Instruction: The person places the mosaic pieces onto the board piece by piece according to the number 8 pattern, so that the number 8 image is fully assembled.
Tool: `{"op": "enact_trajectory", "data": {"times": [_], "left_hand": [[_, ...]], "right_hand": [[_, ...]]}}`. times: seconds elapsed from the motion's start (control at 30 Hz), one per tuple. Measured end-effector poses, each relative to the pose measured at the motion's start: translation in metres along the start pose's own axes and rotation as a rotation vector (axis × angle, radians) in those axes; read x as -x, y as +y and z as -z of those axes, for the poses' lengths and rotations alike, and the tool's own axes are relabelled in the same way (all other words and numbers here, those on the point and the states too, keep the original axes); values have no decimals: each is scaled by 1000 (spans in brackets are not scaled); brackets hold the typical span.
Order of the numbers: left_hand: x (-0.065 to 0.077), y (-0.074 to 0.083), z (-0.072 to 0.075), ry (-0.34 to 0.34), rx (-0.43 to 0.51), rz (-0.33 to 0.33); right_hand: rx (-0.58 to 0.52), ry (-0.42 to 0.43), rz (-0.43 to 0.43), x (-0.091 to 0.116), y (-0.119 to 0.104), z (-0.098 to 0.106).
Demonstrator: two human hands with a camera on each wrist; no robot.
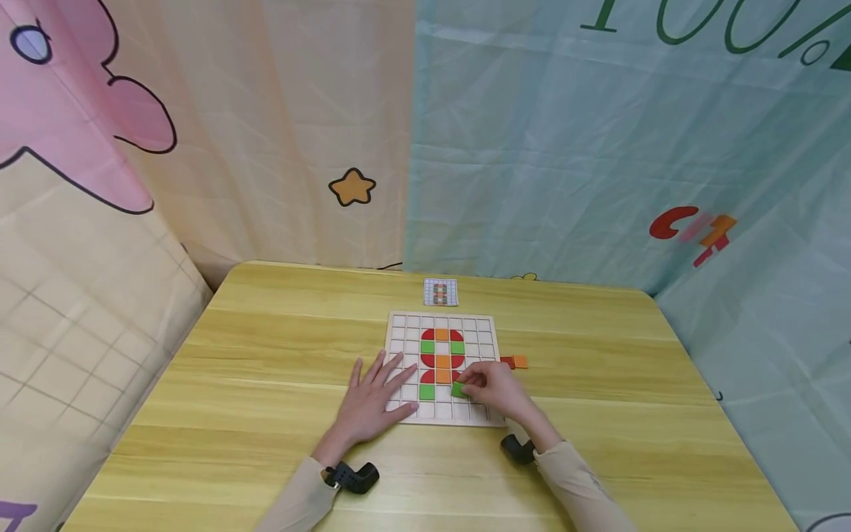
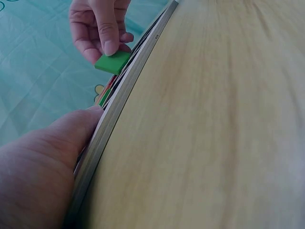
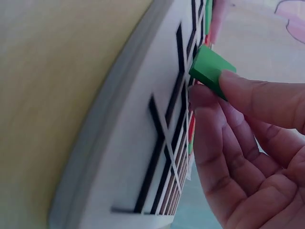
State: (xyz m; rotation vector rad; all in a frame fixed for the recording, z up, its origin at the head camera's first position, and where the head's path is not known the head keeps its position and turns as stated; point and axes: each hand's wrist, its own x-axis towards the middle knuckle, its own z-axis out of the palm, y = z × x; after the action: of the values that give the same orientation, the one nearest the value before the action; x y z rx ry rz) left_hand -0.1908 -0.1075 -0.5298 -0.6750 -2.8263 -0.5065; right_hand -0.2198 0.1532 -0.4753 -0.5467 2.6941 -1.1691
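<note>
A white grid board (image 1: 405, 415) lies on the table, with red curved tiles, orange square tiles (image 1: 442, 362) and green square tiles (image 1: 427, 391) set in a column pattern. My right hand (image 1: 497, 388) pinches a green square tile (image 3: 209, 69) between thumb and fingers, just over the lower part of the pattern. In the right wrist view the tile is tilted above the board's grid lines. My left hand (image 1: 372, 403) rests with spread fingers on the board's left edge. Its thumb (image 2: 71, 131) lies along the near side in the left wrist view.
Beyond the board lies a small pattern card (image 1: 440, 292) showing a similar column design. An orange tile (image 1: 520, 362) and a red piece (image 1: 507, 362) lie on the table at the board's right edge. Printed curtains (image 1: 532, 148) hang behind the wooden table (image 1: 299, 318).
</note>
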Motion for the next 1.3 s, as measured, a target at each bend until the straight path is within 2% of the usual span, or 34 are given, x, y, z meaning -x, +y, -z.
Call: {"op": "enact_trajectory", "data": {"times": [0.2, 0.47, 0.77, 1.07, 1.3], "left_hand": [[0, 1, 1, -9, 10, 1], [-1, -1, 1, -34, 10, 20], [0, -1, 0, -27, 11, 13], [1, -1, -1, -29, 14, 2], [0, 0, 0, -13, 8, 1]], "right_hand": [[34, 14, -23, -3, 1, -2], [48, -28, -31, -4, -1, 0], [103, 18, -68, -3, -1, -6], [163, 53, -30, 1, 0, -10], [148, 48, 0, 0, 0, -5]]}}
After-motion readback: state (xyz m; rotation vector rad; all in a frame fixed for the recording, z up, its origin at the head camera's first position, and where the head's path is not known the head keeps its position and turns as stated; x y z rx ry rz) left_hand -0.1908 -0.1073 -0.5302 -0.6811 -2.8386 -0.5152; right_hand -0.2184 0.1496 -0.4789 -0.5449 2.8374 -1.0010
